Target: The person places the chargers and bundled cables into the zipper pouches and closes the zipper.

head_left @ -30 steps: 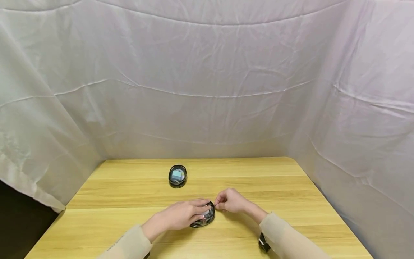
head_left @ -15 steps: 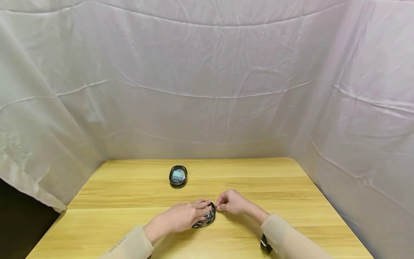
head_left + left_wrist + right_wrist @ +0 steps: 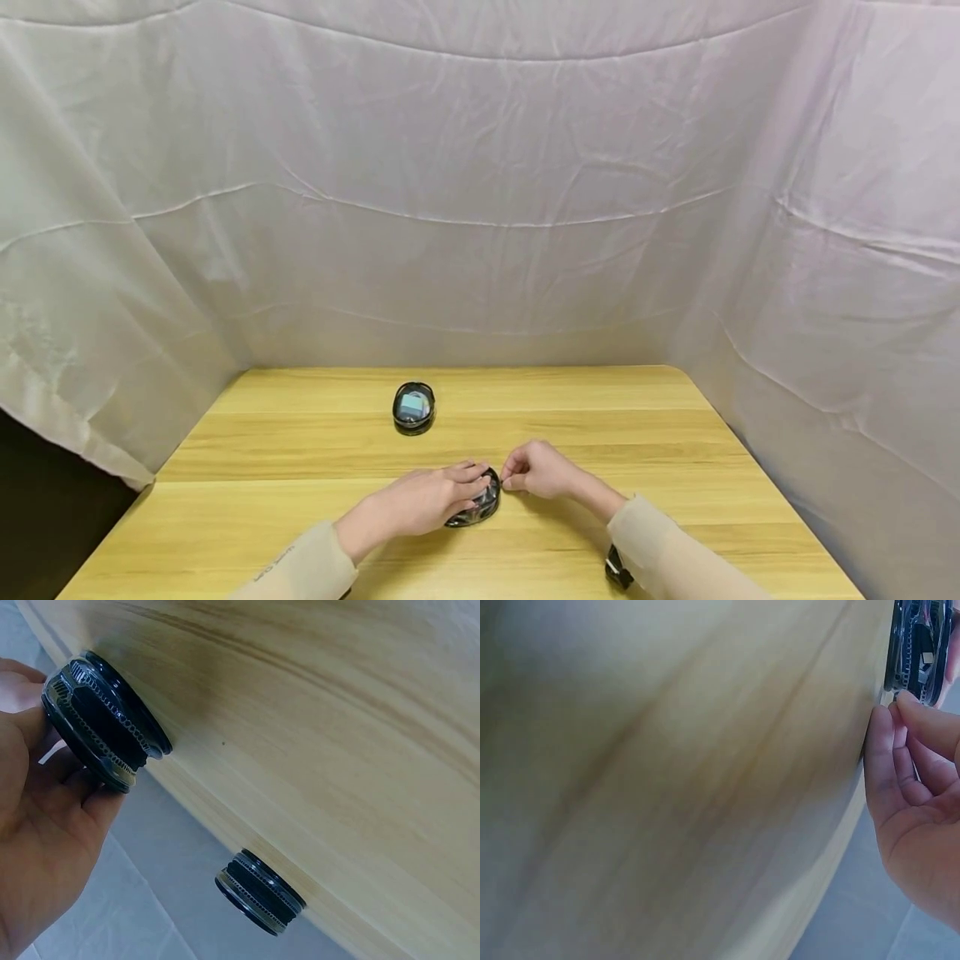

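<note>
On the table lies a rounded, clear-topped zip case [image 3: 489,502] with black edging; its toothed zipper runs round the side in the left wrist view. My left hand [image 3: 427,502] rests on top of this case [image 3: 105,724], fingers extended over the lid. At the case's right edge, my right hand [image 3: 546,472] pinches what looks like the zipper pull between thumb and forefinger. The fingertips hide most of that pull in the right wrist view, where the hand [image 3: 922,776] sits close beside the case's zipper [image 3: 905,652].
A second similar zip case [image 3: 412,407] stands farther back on the wooden table [image 3: 600,417], left of the middle. Pale cloth [image 3: 480,275] hangs behind the table and along both sides. A black wrist device [image 3: 617,568] shows below the right sleeve.
Hands and case have shifted very slightly to the right in the head view. The left hand stays on the case and the right fingers stay pinched at its edge.
</note>
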`<action>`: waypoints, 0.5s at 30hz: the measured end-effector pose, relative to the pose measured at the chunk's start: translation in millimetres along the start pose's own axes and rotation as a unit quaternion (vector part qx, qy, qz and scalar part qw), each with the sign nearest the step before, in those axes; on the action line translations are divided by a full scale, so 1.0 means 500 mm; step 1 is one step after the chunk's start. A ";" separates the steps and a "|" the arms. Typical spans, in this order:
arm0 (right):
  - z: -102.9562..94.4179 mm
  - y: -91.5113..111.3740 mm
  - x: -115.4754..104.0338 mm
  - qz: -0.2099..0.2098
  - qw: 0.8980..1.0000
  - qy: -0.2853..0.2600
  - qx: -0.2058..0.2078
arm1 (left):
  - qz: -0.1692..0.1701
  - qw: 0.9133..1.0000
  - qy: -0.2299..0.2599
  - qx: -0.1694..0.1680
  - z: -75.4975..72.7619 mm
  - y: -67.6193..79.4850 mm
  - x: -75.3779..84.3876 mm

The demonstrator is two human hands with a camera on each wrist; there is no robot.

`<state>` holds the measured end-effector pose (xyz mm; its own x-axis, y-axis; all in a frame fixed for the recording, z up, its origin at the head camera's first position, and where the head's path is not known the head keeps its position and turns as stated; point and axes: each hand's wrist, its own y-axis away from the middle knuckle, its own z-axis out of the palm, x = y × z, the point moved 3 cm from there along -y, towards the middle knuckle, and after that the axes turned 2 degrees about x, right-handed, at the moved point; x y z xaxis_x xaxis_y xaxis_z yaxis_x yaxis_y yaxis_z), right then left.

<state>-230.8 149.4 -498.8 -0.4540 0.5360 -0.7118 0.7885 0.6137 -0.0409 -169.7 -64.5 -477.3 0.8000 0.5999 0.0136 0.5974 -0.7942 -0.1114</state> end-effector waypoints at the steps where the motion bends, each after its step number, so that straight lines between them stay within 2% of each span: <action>1: 0.001 0.000 0.001 0.001 1.000 0.003 0.001 | -0.001 1.000 0.002 -0.001 0.000 0.000 0.000; 15: 0.002 0.005 -0.002 -0.006 1.000 0.004 0.008 | -0.006 1.000 0.000 -0.006 0.001 0.002 -0.001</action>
<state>-228.1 149.8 -498.8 -0.4663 0.5343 -0.7050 0.7900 0.6102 -0.0600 -169.7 -65.4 -477.8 0.7926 0.6096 0.0140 0.6077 -0.7878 -0.1001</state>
